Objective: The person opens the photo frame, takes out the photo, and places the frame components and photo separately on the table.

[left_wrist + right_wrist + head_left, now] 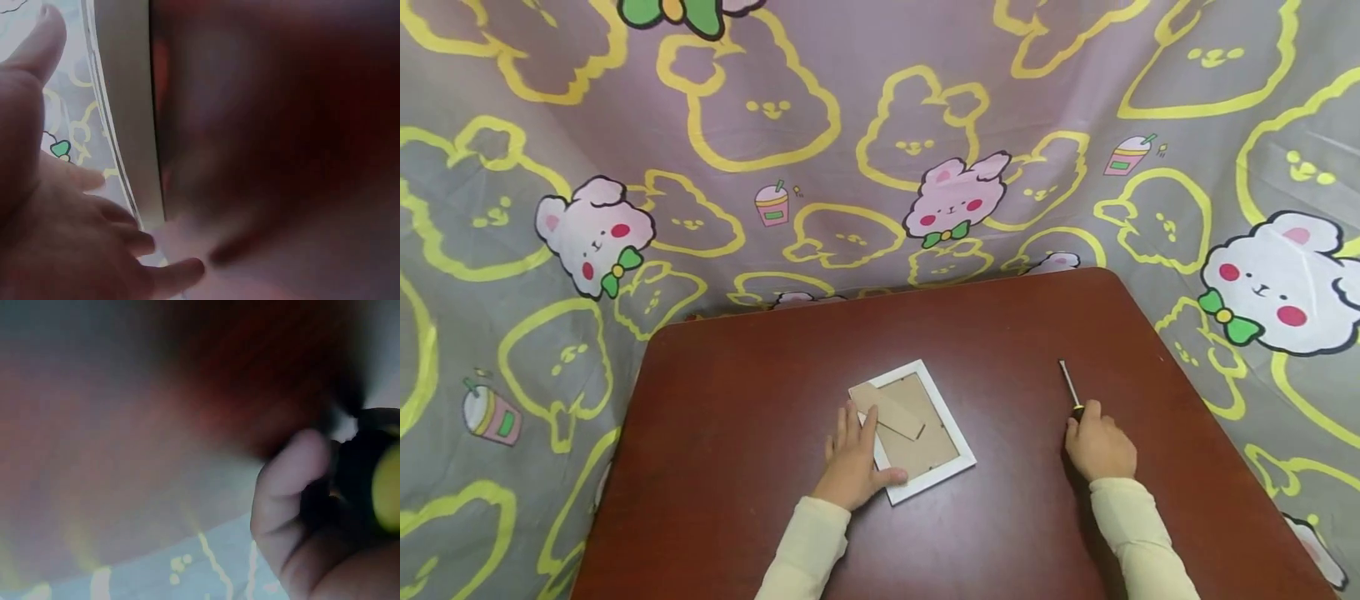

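A white picture frame point(942, 408) lies face down on the table, its brown backing board point(928, 454) and cardboard stand point(891, 410) upward. My left hand point(848, 462) rests on the frame's left side, fingers extended, thumb on the near edge. The left wrist view has the spread fingers beside a pale strip, probably the frame's edge point(128, 125). Farther right, my right hand point(1102, 450) grips a screwdriver point(1070, 385) by its handle, the metal shaft pointing away from me. Its black and yellow handle point(386, 487) shows in the right wrist view, partly hidden by the fingers.
A reddish-brown table point(737, 417) with rounded far corners carries everything. Patterned curtain cloth point(850, 108) with cartoon bears hangs close around its far side and both flanks. Bare tabletop point(1015, 467) separates the picture frame from the right hand.
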